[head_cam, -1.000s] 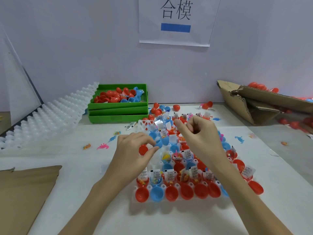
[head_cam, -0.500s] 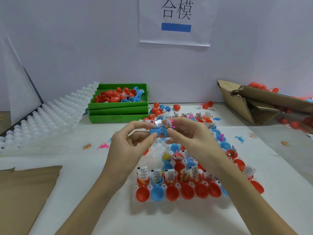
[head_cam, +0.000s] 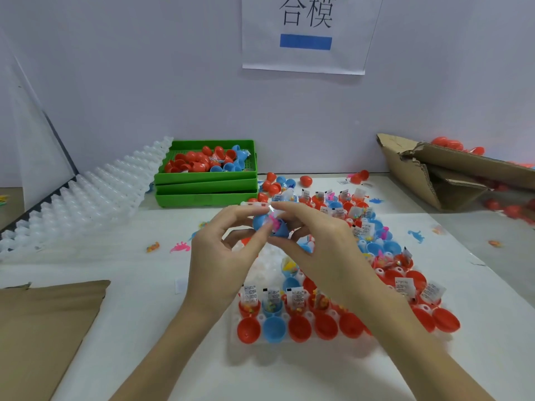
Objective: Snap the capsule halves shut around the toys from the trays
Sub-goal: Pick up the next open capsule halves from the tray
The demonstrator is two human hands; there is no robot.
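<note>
My left hand point(head_cam: 223, 253) and right hand point(head_cam: 318, 250) pinched blue capsule point(head_cam: 270, 225) above tray point(head_cam: 289, 340), halves ajar, pink toy point(head_cam: 273, 220) protruding. Closing step; next: tuck toy, press halves until they snap.

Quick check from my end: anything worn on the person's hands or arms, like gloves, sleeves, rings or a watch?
Nothing visible. The left hand and right hand are bare, no gloves or rings, and both forearms are bare to the frame's bottom edge, with no sleeve, watch or band.
</note>
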